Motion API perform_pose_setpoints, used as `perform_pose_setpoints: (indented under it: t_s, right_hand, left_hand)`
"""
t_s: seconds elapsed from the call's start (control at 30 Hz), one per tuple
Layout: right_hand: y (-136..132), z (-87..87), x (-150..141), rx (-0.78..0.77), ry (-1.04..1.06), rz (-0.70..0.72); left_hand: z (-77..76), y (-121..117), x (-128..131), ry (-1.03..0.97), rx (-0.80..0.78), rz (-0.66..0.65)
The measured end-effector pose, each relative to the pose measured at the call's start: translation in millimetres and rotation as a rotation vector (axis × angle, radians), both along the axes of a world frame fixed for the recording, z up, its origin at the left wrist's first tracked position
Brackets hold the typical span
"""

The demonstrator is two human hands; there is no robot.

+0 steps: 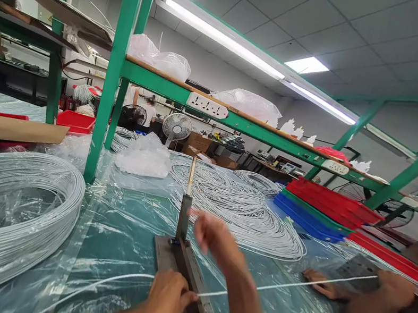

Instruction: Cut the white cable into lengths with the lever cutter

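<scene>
My left hand (169, 300) is closed on a thin white cable (106, 280) at the lower middle, beside a metal hand-lever tool (191, 269). The cable runs in from the lower left and continues right beyond my fingers. My right hand (218, 239), smeared by motion, is raised just right of the tool's upright lever (184, 211). Its index finger points toward the lever and the other fingers curl loosely; nothing shows in it. Contact with the lever is unclear. At the right, a co-worker's hand (396, 289) grips the far part of the cable; their other hand (322, 284) lies by a grey metal block (359, 270).
A large coil of white cable (15, 198) lies at the left, and loose cable loops (240, 210) spread behind the tool. Stacked red and blue trays (303, 216) stand back right. A green post (112, 80) and overhead shelf (165, 82) border the plastic-covered table (122, 211).
</scene>
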State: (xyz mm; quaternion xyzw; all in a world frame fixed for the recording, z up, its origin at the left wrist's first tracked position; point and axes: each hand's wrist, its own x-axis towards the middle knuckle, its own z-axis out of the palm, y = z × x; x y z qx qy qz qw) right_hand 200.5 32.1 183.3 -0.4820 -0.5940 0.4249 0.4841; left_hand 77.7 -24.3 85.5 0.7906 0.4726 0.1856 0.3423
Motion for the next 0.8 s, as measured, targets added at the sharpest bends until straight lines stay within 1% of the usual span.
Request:
perform_pose_setpoints:
  t_s: [0.07, 0.1, 0.13, 0.17, 0.23, 0.3, 0.37, 0.47, 0.57, 0.67, 0.73, 0.8]
  right_hand:
    - [42.0, 23.9, 19.8, -0.021, -0.014, -0.17]
    - [62.9, 31.6, 26.5, -0.054, -0.028, -0.237]
    - [82.0, 36.3, 31.0, -0.098, -0.047, -0.274]
    - [98.6, 38.1, 33.4, -0.145, -0.067, -0.276]
    - [122.9, 35.8, 33.3, -0.22, -0.095, -0.218]
    - [136.6, 30.6, 29.3, -0.26, -0.102, -0.138]
    - [143.0, 27.1, 24.9, -0.29, -0.092, -0.08]
    - [143.0, 28.5, 21.7, -0.317, -0.058, -0.047]
    - [130.1, 37.2, 24.9, -0.309, -0.009, -0.037]
    - [101.1, 49.9, 35.8, -0.304, 0.04, -0.038]
    - [73.8, 57.0, 46.3, -0.31, 0.074, -0.05]
    - [41.6, 60.3, 57.1, -0.337, 0.12, -0.08]
  left_hand:
    - [-3.6, -0.4, 2.0, 0.012, 0.051, 0.006]
    - [-5.6, 0.0, 2.6, 0.029, 0.067, 0.004]
    - [-7.3, 0.6, 3.2, 0.05, 0.077, -0.003]
    - [-8.4, 1.6, 3.7, 0.076, 0.083, -0.012]
    - [-9.0, 4.2, 4.9, 0.137, 0.095, -0.045]
    - [-8.0, 7.1, 6.0, 0.182, 0.112, -0.074]
    - [-7.4, 10.3, 6.9, 0.179, 0.103, -0.07]
    - [-11.1, 15.8, 9.0, 0.094, 0.048, 0.008]
    - [-20.3, 22.5, 13.1, -0.013, -0.041, 0.097]
    - [-28.9, 28.7, 17.9, -0.11, -0.115, 0.144]
    - [-31.5, 30.9, 20.2, -0.142, -0.134, 0.162]
    - [-31.3, 31.2, 21.7, -0.152, -0.138, 0.179]
